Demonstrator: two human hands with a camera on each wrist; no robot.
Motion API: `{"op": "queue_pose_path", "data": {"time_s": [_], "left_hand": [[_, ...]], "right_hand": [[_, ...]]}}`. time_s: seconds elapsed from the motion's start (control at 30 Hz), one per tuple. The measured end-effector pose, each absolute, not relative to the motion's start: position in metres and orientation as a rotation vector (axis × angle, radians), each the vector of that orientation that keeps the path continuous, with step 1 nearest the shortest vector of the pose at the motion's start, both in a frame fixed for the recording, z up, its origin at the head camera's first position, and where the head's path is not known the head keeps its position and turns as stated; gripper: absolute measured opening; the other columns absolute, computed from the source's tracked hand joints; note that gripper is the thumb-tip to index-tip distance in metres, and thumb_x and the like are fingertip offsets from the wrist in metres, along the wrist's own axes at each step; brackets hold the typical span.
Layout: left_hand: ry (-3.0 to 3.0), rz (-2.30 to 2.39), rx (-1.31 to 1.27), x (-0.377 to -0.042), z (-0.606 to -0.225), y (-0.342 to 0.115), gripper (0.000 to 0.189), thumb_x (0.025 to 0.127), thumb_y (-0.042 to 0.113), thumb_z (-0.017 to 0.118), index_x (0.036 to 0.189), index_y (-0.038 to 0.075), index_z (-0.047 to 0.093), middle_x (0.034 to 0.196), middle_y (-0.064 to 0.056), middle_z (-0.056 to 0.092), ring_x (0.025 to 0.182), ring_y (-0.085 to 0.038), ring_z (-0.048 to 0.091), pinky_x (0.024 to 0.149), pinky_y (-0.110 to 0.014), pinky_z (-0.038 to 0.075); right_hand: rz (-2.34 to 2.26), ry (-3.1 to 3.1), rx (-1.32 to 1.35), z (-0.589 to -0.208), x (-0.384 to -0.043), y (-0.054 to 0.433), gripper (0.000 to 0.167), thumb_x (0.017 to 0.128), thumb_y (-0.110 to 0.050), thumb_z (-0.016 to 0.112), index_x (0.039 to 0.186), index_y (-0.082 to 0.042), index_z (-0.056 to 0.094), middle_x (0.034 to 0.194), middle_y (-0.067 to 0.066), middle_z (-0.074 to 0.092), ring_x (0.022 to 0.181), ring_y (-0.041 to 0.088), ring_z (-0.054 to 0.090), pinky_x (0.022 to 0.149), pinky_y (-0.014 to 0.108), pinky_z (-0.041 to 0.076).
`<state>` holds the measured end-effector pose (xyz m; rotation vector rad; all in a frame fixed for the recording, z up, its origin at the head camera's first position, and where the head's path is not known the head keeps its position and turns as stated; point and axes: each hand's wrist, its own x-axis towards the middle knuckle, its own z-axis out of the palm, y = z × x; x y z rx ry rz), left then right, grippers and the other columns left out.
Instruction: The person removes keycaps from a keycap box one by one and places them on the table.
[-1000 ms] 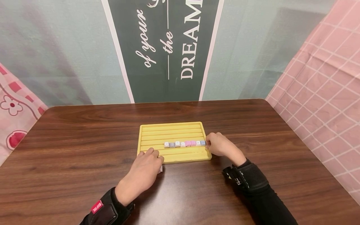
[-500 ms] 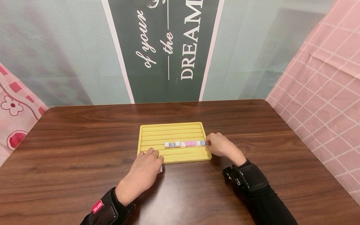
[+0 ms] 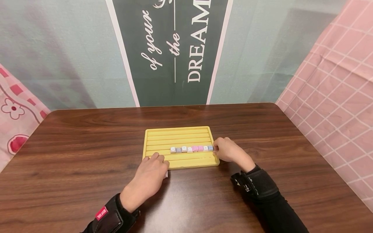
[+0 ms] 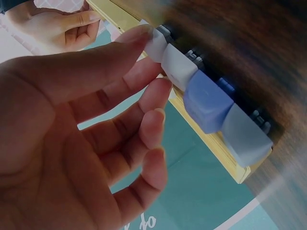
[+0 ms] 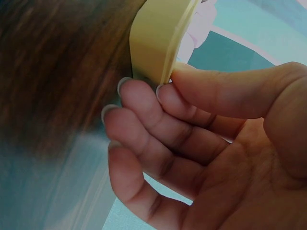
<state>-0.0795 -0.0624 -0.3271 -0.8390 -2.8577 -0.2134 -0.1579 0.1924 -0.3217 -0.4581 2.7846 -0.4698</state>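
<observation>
A yellow ridged tray (image 3: 178, 132) lies on the table, with a row of white, grey, pink and blue keycaps (image 3: 194, 149) along one groove. My right hand (image 3: 229, 150) pinches the tray's right edge between thumb and index finger. At the tray's near left side is my left hand (image 3: 151, 172), its thumb and index finger pinching a white keycap (image 4: 156, 47). In the left wrist view, that keycap stands in line with another white keycap (image 4: 179, 68), a blue keycap (image 4: 208, 101) and a grey keycap (image 4: 246, 136). From the head view, the left hand mostly hides this line.
The brown wooden table (image 3: 87, 139) extends around the tray on all sides. Behind it hangs a grey-green cloth (image 3: 247, 58) with a dark lettered panel. Pink gridded fabric (image 3: 335, 97) borders the right side, and pink flowered fabric (image 3: 14, 126) the left.
</observation>
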Motion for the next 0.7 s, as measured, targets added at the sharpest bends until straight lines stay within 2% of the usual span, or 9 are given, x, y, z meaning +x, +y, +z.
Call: {"op": "queue_pose_path", "data": {"time_s": [0.23,0.7], "left_hand": [[-2.869,-0.197,-0.825,-0.0791,-0.3265,-0.0621,0.015,0.073,0.000,0.067,0.067,0.005,0.055,0.066,-0.005,0.045,0.070,-0.023,0.047,0.057,-0.033,0.034],[-2.849,-0.184,-0.815,-0.0795,-0.3276,-0.0620,0.017,0.073,-0.003,0.065,0.065,0.006,0.053,0.065,-0.005,0.043,0.070,-0.024,0.046,0.057,-0.032,0.033]], "right_hand": [[-0.473,2.788,-0.461,-0.3220,-0.1578,0.1926,0.024,0.084,-0.001,0.059,0.062,-0.007,0.049,0.056,0.001,0.037,0.049,0.013,0.035,0.049,0.025,0.029],[-0.461,2.797,-0.464,-0.3222,-0.1576,0.1928,0.025,0.083,-0.002,0.060,0.062,-0.007,0.049,0.056,0.001,0.038,0.049,0.013,0.036,0.049,0.024,0.029]]}}
